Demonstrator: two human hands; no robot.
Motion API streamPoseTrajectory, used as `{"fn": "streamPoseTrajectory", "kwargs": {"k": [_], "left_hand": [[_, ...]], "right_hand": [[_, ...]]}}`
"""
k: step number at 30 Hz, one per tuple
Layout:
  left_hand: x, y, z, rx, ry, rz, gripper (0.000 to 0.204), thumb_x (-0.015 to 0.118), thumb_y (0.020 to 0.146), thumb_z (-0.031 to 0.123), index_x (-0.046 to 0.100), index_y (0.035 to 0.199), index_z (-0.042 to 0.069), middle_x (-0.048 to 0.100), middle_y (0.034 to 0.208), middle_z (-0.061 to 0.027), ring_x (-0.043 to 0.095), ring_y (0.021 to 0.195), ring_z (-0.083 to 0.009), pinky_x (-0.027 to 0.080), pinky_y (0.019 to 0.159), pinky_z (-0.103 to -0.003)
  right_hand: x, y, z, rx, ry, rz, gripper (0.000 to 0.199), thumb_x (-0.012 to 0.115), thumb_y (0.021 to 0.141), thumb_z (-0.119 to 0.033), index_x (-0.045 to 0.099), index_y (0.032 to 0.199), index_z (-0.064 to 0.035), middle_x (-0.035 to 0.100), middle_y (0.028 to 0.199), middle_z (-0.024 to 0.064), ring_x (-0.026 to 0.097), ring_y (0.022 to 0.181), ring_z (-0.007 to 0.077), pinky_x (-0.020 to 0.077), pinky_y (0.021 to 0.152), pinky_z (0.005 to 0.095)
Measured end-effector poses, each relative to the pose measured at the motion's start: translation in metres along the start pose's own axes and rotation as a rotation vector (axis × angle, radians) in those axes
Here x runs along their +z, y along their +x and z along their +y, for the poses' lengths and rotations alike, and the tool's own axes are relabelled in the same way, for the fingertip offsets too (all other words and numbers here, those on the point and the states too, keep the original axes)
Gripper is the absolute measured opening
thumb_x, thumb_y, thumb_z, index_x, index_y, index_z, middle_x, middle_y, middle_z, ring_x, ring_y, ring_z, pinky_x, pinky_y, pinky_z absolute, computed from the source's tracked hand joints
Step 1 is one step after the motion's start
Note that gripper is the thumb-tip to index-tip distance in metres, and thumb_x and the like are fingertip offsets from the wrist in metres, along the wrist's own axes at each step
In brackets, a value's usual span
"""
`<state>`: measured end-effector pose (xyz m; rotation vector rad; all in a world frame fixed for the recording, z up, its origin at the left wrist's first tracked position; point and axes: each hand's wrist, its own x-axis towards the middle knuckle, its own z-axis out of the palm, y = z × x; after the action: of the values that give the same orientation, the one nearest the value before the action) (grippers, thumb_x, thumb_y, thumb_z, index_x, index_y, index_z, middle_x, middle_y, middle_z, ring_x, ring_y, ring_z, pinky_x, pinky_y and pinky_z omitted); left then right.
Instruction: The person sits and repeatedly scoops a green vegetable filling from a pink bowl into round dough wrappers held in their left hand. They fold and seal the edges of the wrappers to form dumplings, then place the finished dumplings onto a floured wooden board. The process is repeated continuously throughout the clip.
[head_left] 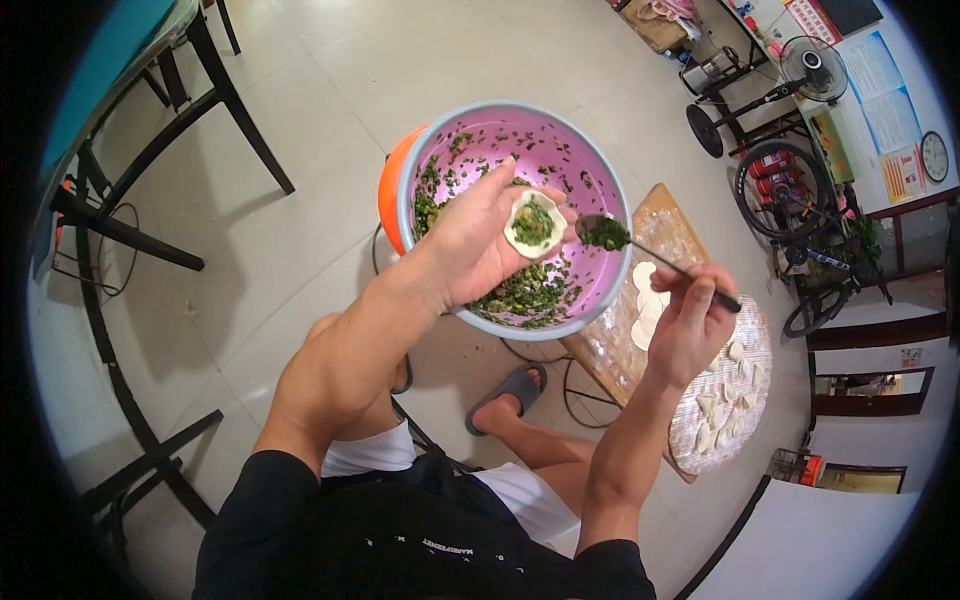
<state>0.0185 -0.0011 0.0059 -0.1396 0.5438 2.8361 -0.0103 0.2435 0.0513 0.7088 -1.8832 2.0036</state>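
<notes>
My left hand (482,232) is palm up over a pink basin (592,172) with a grey rim. On its fingers rests a round white dumpling wrapper (550,245), with chopped green filling (534,222) heaped in the middle. My right hand (692,325) grips the dark handle end of a long metal spoon (660,257). The spoon's bowl carries more green filling and hovers just right of the wrapper, above the basin's right side. Loose green filling (525,298) lies on the basin's bottom and clings to its walls.
Right of the basin, a floured wooden board (612,345) holds several flat wrappers (648,332). Beside it, folded dumplings (705,405) sit on a round floured mat (690,448). An orange object (392,200) shows beneath the basin. Black chair legs (240,125) stand left; a fan (808,68) and bicycle (785,190) stand right.
</notes>
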Motion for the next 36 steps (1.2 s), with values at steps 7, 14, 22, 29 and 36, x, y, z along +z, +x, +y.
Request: {"fn": "streamPoseTrajectory", "kwargs": {"k": [7,14,22,29,36], "left_hand": [[0.001,-0.004,0.014,0.224,-0.068,0.050,0.046,0.030,0.111,0.028,0.053,0.129,-0.007,0.061,0.127,-0.0241,0.062,0.121,-0.0337,0.053,0.103,-0.044],[0.012,-0.008,0.002,0.128,-0.095,-0.023,0.043,0.032,0.109,0.023,0.051,0.133,-0.008,0.060,0.130,-0.0241,0.060,0.123,-0.0338,0.050,0.107,-0.045],[0.056,-0.021,-0.027,-0.037,0.014,-0.034,0.039,0.035,0.108,0.019,0.047,0.137,-0.006,0.057,0.134,-0.0245,0.058,0.126,-0.0323,0.048,0.109,-0.044],[0.065,-0.026,-0.056,-0.050,0.109,-0.109,0.036,0.037,0.109,0.016,0.049,0.135,-0.006,0.058,0.131,-0.0215,0.059,0.121,-0.0288,0.049,0.107,-0.043],[0.070,-0.028,-0.072,-0.062,0.250,-0.138,0.040,0.038,0.110,0.020,0.049,0.139,-0.005,0.056,0.135,-0.0192,0.057,0.124,-0.0249,0.048,0.108,-0.040]], "right_hand": [[0.026,-0.033,-0.002,-0.201,-0.639,-0.762,0.021,0.075,0.081,-0.012,0.071,0.100,-0.0045,0.066,0.096,0.0081,0.065,0.091,0.0281,0.0519,0.080,0.0388],[0.033,-0.025,-0.019,-0.198,-0.695,-1.043,0.045,0.083,0.070,-0.026,0.072,0.109,-0.0079,0.064,0.102,0.0063,0.058,0.105,0.0286,0.0461,0.094,0.0435],[0.001,-0.032,-0.030,-0.431,-0.755,-0.483,0.043,0.085,0.068,-0.026,0.075,0.108,-0.0143,0.063,0.110,0.0018,0.054,0.105,0.0258,0.0445,0.092,0.0412],[-0.004,-0.039,-0.023,-0.702,-0.847,-0.357,0.040,0.081,0.063,-0.011,0.076,0.102,-0.0190,0.060,0.106,-0.0004,0.053,0.103,0.0221,0.0433,0.088,0.0382],[-0.013,-0.041,-0.025,-0.504,-0.674,-0.261,0.026,0.081,0.069,-0.007,0.073,0.093,-0.0117,0.059,0.102,0.0014,0.054,0.098,0.0228,0.0442,0.084,0.0369]]}}
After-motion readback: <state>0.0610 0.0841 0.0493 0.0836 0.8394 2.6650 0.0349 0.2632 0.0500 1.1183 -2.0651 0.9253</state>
